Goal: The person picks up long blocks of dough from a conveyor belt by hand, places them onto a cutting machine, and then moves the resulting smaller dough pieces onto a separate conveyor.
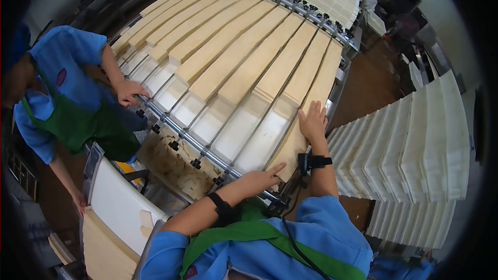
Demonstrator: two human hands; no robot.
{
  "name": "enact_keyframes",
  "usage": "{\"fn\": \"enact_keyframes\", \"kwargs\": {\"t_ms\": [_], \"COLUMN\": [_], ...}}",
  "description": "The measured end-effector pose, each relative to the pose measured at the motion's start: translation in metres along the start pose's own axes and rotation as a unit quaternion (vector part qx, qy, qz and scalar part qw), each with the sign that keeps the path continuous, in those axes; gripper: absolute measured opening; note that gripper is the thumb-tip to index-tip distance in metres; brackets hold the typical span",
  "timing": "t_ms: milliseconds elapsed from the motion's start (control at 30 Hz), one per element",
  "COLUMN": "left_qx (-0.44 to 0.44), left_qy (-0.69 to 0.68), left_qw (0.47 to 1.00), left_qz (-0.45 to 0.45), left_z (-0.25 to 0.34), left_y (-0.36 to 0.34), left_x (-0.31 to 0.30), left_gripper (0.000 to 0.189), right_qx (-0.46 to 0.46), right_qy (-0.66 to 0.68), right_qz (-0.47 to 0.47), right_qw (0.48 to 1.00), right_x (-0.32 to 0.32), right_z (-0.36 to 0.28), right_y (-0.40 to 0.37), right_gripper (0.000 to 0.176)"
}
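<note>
Long pale dough-like strips [249, 67] lie side by side on a white surface, with thin metal rods between them. On the rightmost strip [293, 148], my left hand [262, 181] rests near the end closest to me, fingers extended. Further up the same strip, my right hand [313, 122] lies flat with its fingers spread. Neither hand is wrapped round anything. A metal rail [207, 154] with black knobs runs along the near edge of the white surface.
At the left, a co-worker in a blue shirt [78, 52] and green apron touches the rail with one hand [130, 92]. Stacked white ridged trays [404, 145] stand at the right. A white board [116, 197] with a pale slab [106, 249] is at the lower left.
</note>
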State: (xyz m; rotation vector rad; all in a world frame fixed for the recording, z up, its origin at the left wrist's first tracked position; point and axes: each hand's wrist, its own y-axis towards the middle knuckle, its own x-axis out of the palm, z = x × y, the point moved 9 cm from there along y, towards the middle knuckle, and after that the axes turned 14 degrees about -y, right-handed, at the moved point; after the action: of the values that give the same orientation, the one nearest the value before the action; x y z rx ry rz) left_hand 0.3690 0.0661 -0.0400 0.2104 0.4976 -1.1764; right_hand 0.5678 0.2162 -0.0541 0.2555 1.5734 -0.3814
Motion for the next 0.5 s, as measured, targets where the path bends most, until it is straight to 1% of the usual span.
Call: {"fn": "enact_keyframes", "kwargs": {"t_ms": [33,100,133,233,300,400,433,500], "left_qx": [0.008,0.055,0.074,0.062,-0.047,-0.128,-0.147,-0.103], "left_qy": [-0.028,-0.063,-0.078,-0.127,-0.198,-0.238,-0.249,-0.368], "left_qw": [1.0,0.991,0.981,0.927,0.856,0.723,0.673,0.602], "left_qz": [0.011,0.109,0.161,0.348,0.476,0.636,0.681,0.701], "left_z": [-0.003,-0.005,-0.008,-0.03,-0.057,-0.116,-0.123,-0.13], "left_y": [-0.004,-0.025,-0.041,-0.106,-0.169,-0.258,-0.285,-0.306], "left_x": [-0.002,-0.022,-0.032,-0.075,-0.087,-0.068,-0.063,-0.047], "left_gripper": [0.025,0.023,0.021,0.022,0.021,0.032,0.036,0.047], "right_qx": [0.0,0.012,0.018,0.034,0.012,-0.088,-0.12,-0.19], "right_qy": [0.001,-0.009,-0.019,-0.044,-0.056,-0.02,-0.003,0.022], "right_qz": [-0.004,-0.015,-0.02,-0.044,-0.017,0.016,0.02,0.047], "right_qw": [1.0,1.0,0.999,0.997,0.998,0.996,0.993,0.98], "right_x": [0.0,-0.003,-0.001,-0.001,0.01,-0.002,-0.01,-0.017], "right_z": [-0.001,0.0,0.002,-0.002,-0.008,-0.051,-0.07,-0.111], "right_y": [0.0,0.0,0.001,0.002,0.002,-0.017,-0.025,-0.033], "right_gripper": [0.074,0.073,0.073,0.073,0.075,0.076,0.076,0.075]}}
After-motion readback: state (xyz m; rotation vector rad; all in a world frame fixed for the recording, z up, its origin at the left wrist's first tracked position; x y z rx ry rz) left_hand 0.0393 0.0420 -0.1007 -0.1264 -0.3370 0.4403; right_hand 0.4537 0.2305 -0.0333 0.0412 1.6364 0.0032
